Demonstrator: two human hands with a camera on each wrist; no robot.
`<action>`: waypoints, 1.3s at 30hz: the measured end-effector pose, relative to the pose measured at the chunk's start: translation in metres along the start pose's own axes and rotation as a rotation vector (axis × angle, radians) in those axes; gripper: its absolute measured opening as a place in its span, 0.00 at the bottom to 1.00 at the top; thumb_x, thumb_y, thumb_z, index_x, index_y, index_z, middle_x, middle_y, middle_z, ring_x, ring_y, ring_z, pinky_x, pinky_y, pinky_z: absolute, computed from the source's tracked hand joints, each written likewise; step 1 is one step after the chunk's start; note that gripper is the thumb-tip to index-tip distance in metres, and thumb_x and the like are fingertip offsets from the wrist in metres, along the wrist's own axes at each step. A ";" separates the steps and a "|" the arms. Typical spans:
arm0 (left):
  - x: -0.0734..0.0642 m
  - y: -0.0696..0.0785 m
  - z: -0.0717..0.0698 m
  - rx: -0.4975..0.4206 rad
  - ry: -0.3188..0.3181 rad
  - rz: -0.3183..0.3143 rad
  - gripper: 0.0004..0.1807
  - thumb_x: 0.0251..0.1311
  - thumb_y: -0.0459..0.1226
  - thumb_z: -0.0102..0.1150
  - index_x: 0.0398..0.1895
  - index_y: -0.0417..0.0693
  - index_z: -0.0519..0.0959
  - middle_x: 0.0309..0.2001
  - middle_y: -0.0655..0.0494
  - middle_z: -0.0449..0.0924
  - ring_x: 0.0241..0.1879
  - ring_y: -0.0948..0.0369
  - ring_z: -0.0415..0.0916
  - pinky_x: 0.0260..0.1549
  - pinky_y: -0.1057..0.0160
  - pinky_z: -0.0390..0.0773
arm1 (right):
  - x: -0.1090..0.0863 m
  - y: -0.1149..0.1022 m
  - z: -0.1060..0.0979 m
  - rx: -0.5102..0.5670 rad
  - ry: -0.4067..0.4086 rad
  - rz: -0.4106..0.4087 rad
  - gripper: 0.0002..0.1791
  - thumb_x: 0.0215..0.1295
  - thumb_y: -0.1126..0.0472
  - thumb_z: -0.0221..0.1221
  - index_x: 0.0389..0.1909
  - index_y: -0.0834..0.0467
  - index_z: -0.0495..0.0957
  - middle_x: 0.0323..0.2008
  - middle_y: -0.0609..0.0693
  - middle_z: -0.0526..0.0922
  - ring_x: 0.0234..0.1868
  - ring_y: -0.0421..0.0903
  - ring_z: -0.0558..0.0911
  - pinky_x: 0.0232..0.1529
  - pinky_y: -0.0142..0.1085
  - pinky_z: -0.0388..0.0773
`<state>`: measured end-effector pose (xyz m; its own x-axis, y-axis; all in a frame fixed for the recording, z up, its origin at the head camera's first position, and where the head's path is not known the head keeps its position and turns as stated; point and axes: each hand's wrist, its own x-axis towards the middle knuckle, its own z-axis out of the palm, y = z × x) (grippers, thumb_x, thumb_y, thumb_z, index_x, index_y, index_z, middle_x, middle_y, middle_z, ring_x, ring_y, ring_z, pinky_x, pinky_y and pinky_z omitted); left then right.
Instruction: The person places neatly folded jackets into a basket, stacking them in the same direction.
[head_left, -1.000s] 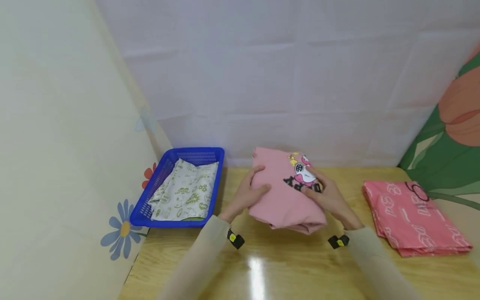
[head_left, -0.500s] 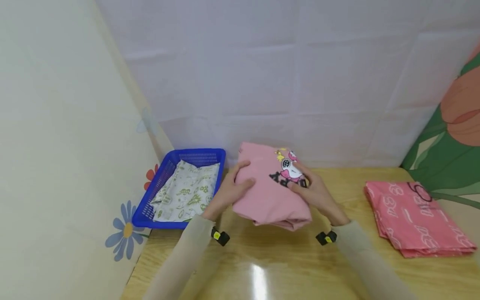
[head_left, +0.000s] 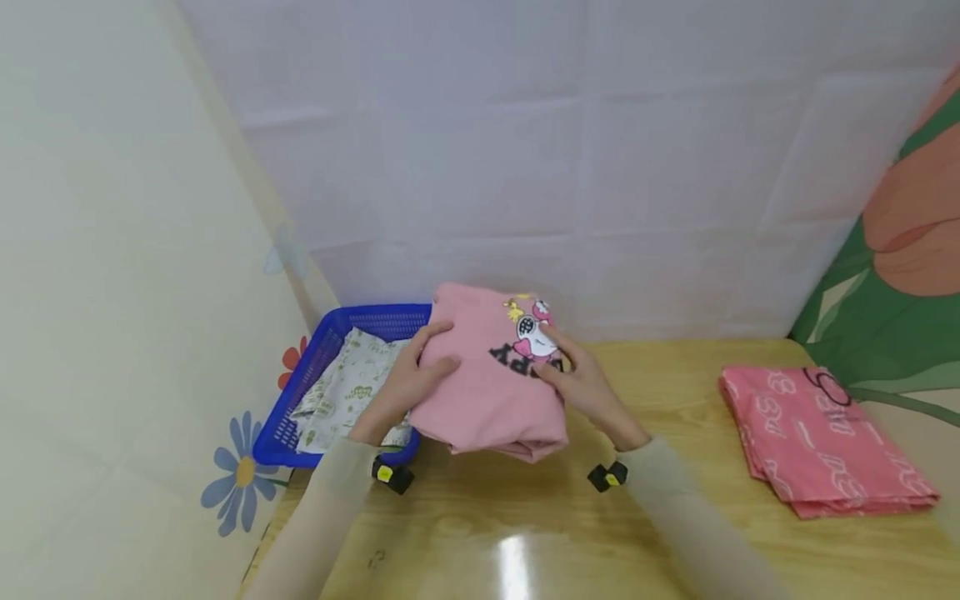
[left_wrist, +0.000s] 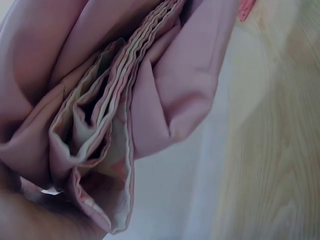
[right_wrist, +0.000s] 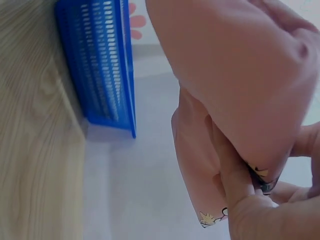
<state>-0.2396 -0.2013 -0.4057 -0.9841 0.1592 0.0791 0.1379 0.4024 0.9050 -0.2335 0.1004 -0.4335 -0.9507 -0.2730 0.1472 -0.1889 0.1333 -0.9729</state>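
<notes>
A folded pink cloth (head_left: pixel 480 383) with a cartoon print and black letters is held up off the table between both hands. On its left edge my left hand (head_left: pixel 411 379) grips it, thumb on top. My right hand (head_left: pixel 588 387) pinches the right edge beside the print, and in the right wrist view several fingers (right_wrist: pixel 232 170) lie under the fold. Layered hems of the cloth (left_wrist: pixel 110 115) show in the left wrist view. Behind the left hand, the blue basket (head_left: pixel 300 400) is partly hidden by the cloth; inside it lies a white cloth-like piece with green print (head_left: pixel 356 387).
A folded darker pink cloth (head_left: pixel 821 442) with white writing lies on the right of the wooden table (head_left: pixel 480 533). A pale hanging sheet (head_left: pixel 480 167) backs the table, and a flower-patterned covering (head_left: pixel 150 292) stands on the left.
Both hands have carried the pink cloth leftward, and it now overlaps the right side of the blue basket in the head view. The grip of each hand looks the same.
</notes>
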 end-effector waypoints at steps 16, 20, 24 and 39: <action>-0.008 -0.008 -0.059 0.038 0.037 -0.045 0.35 0.72 0.44 0.65 0.80 0.65 0.67 0.80 0.43 0.61 0.60 0.44 0.73 0.51 0.58 0.78 | 0.028 -0.017 0.048 0.015 -0.018 -0.038 0.37 0.77 0.59 0.61 0.83 0.49 0.62 0.84 0.57 0.59 0.79 0.58 0.66 0.67 0.49 0.81; -0.009 -0.005 -0.071 0.065 0.021 -0.048 0.35 0.73 0.45 0.64 0.81 0.65 0.66 0.84 0.45 0.55 0.68 0.43 0.68 0.58 0.54 0.74 | 0.034 -0.021 0.058 0.008 -0.007 -0.029 0.37 0.76 0.59 0.61 0.83 0.48 0.63 0.83 0.57 0.60 0.80 0.58 0.66 0.68 0.52 0.80; -0.011 -0.006 -0.088 0.079 0.015 -0.068 0.35 0.74 0.47 0.62 0.82 0.67 0.64 0.85 0.46 0.53 0.68 0.42 0.67 0.59 0.53 0.73 | 0.040 -0.027 0.073 0.004 -0.006 -0.030 0.37 0.76 0.59 0.61 0.83 0.49 0.63 0.82 0.59 0.63 0.79 0.58 0.68 0.68 0.52 0.80; -0.008 -0.019 -0.145 0.172 0.056 -0.140 0.36 0.76 0.50 0.60 0.83 0.57 0.62 0.87 0.47 0.48 0.74 0.43 0.59 0.66 0.51 0.63 | 0.070 -0.040 0.129 0.056 -0.057 -0.046 0.39 0.74 0.63 0.62 0.84 0.49 0.62 0.81 0.58 0.66 0.75 0.54 0.73 0.66 0.48 0.82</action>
<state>-0.2501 -0.3406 -0.3632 -0.9990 0.0430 -0.0151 0.0119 0.5656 0.8246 -0.2606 -0.0472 -0.4069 -0.9256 -0.3312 0.1834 -0.2168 0.0666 -0.9739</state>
